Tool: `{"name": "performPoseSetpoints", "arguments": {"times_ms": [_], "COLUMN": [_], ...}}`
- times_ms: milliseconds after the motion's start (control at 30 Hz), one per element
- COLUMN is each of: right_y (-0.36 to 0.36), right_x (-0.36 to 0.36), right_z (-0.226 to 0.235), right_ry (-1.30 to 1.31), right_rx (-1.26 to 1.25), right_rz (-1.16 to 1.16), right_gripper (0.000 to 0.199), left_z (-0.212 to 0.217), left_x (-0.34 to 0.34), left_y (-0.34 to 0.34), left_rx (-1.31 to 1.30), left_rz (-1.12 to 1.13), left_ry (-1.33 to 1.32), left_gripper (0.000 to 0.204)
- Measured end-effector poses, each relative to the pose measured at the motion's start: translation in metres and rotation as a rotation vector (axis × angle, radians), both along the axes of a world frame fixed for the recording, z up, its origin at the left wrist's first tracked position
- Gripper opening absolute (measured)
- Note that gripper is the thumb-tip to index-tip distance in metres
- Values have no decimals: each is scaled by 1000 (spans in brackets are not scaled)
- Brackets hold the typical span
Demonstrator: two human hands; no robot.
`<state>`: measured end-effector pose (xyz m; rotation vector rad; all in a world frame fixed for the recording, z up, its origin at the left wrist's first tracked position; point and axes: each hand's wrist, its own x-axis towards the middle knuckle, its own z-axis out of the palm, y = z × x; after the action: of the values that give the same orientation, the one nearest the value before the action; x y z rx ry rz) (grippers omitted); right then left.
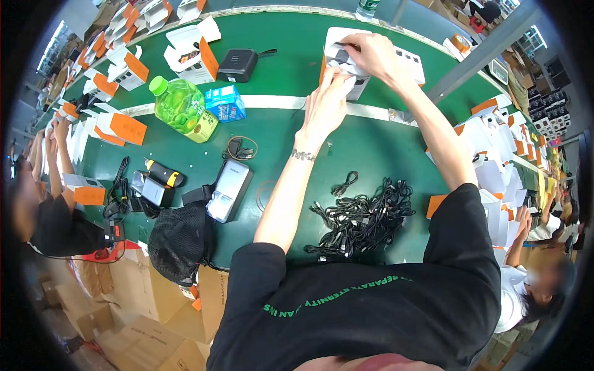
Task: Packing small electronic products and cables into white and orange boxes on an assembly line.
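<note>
Hands (378, 55) (326, 104) partly hide the white box (335, 39); the top edge crops a clear bottle (367, 8).

black short-sleeved shirt (371, 321), curved green lettering (315, 303)

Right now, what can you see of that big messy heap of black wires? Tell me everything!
The heap of black cables looks plastic-coated, with pale, shiny plug ends poking out. Some look looped into small bundles, all tangled on the green table near the black shirt. Neither the left hand nor the right hand touches it.
</note>
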<state>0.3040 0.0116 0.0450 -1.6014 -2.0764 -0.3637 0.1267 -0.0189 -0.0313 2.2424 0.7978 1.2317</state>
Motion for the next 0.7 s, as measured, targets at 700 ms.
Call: {"name": "performPoseSetpoints", "arguments": {"times_ms": [700], "right_y": [-48], "right_x": [-21], "right_z": [8], "right_ry": [309], "right_rx": [350], "right_rz": [11], "right_gripper": [15], "left_z": [51], "left_x": [-32], "left_y": [-28], "left_rx": [250], "left_rz": [98], "left_ry": [505], "left_gripper": [23]}}
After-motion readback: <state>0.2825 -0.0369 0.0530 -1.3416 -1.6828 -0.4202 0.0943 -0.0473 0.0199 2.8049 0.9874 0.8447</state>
